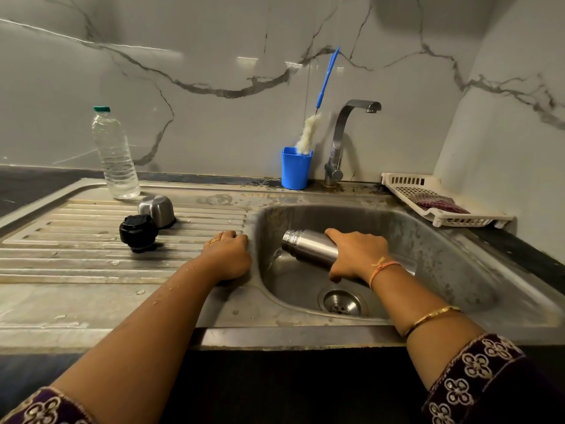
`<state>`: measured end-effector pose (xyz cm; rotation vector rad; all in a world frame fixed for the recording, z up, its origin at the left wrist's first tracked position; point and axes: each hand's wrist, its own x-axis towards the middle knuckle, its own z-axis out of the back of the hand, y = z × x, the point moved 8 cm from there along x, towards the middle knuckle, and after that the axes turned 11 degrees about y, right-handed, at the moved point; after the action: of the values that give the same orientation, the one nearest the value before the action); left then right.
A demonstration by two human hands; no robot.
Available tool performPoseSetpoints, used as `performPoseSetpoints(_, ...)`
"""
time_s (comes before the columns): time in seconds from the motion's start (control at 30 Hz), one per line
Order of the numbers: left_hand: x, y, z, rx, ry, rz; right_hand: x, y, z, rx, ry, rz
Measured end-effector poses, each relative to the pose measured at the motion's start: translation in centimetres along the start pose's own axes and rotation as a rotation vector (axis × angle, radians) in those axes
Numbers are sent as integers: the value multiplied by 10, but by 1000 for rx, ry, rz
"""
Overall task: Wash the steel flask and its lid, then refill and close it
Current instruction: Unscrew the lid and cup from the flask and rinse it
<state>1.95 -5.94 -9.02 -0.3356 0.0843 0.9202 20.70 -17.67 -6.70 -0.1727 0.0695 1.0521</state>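
Steel flask (308, 250) lies tilted over the sink basin (458, 270), its open threaded mouth pointing left and slightly down, its base hidden under the right hand (357, 255). That hand's grip is closed round the flask body, fingers wrapped over the top and thumb stretched along the upper side towards the neck. A thin run of water seems to fall from the mouth towards the basin floor, though it is faint. The drain (341, 301) sits below and a little to the right of the flask.

The left hand (229, 257) rests knuckles up on the ridge between the draining board (76, 258) and the basin. Its fingers are loosely bent and its grip holds nothing. Water drops show on the left forearm.

On the draining board, well to the left of the basin, stands the black stopper (137, 232), and just behind it, touching or nearly so, the steel cup lid (157, 211) sits mouth down. Behind both, a clear plastic bottle (115, 154) with a green cap stands upright, holding water.

At the back edge of the sink a blue holder (295, 169) carries a bottle brush (308, 133) with a white head and a blue handle leaning against the marble wall. Just beside it on the right rises the tap (339, 142), its spout turned right over the basin, with no water visible at the outlet. In the far right corner a white slotted tray (434, 203) holds a dark reddish scrubber (440, 205). A dark worktop (24, 185) borders the sink on the left.
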Motion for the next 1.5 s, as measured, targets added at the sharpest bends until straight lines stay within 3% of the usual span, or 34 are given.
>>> performPoseSetpoints(1.5,3,-2,1,34,10,10,-1,-3,0,-6,16,-15)
